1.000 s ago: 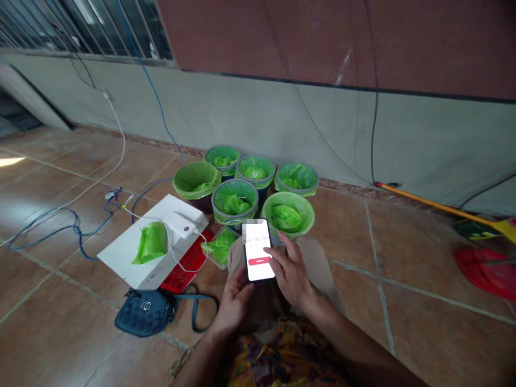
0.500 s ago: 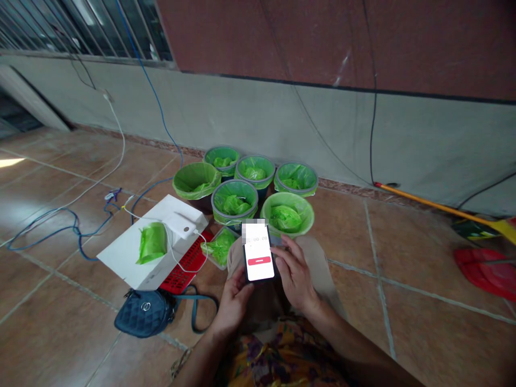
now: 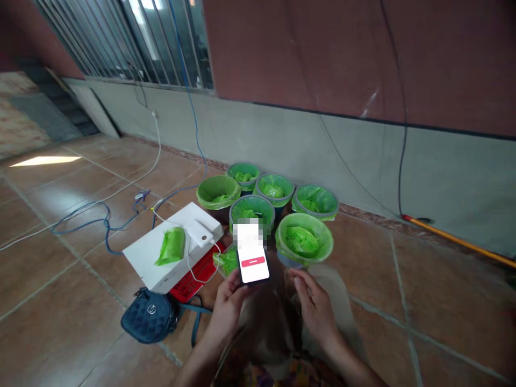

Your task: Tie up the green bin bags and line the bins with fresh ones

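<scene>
My left hand (image 3: 230, 301) is closed around the lower edge of a smartphone (image 3: 253, 269), which it holds upright above my lap. The lit screen is white with a red bar, and its upper part is blurred out. To the right of the phone, apart from it, my right hand (image 3: 312, 301) hangs with loosely bent fingers and nothing visible in them. Just beyond the hands stands a bin (image 3: 305, 240) lined with a green plastic bag. Several more bins, lined alike, are grouped behind it, one of them (image 3: 252, 207) partly hidden by the phone.
Left of the bins, a white box (image 3: 147, 263) carries a green bag roll (image 3: 171, 245) and a white device (image 3: 203, 231) with a cable. A red basket (image 3: 187, 282) and a blue quilted handbag (image 3: 149, 317) lie nearby. Blue cable (image 3: 107, 220) loops across the tiles; an orange pole (image 3: 451, 236) leans right.
My right hand has drawn back from the phone, down and to the right. The left hand still holds the phone. The view has shifted, so the surroundings sit lower and further right.
</scene>
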Tool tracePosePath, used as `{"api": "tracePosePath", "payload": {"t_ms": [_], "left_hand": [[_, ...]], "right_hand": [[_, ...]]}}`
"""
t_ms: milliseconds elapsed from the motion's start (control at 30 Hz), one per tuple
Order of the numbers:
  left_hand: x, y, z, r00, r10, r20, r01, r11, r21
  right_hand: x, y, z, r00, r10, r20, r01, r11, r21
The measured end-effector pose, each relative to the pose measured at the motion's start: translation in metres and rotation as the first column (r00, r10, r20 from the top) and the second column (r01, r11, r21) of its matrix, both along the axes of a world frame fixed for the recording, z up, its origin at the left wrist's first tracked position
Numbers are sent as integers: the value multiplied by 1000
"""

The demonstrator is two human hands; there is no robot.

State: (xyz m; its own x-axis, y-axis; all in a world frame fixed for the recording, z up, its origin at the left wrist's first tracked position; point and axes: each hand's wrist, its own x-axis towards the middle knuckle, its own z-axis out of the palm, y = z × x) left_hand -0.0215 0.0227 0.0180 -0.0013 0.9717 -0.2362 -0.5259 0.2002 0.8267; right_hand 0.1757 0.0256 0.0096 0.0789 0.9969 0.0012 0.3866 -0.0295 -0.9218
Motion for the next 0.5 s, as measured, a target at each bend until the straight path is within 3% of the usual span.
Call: {"api": "tracePosePath", "payload": {"t_ms": [133, 300, 500], "left_hand": [[-19, 12, 8, 996, 86, -26, -85, 996, 41], [-40, 17, 0, 987, 158, -16, -158, 987, 41], [-64, 23, -22, 959, 282, -22, -282, 959, -28]], "right_hand": [[-25, 14, 11, 988, 145, -54, -147, 988, -43], [-61, 31, 21, 961, 274, 18, -274, 962, 2], [-84, 36, 5, 952, 300, 70, -302, 953, 23]]}}
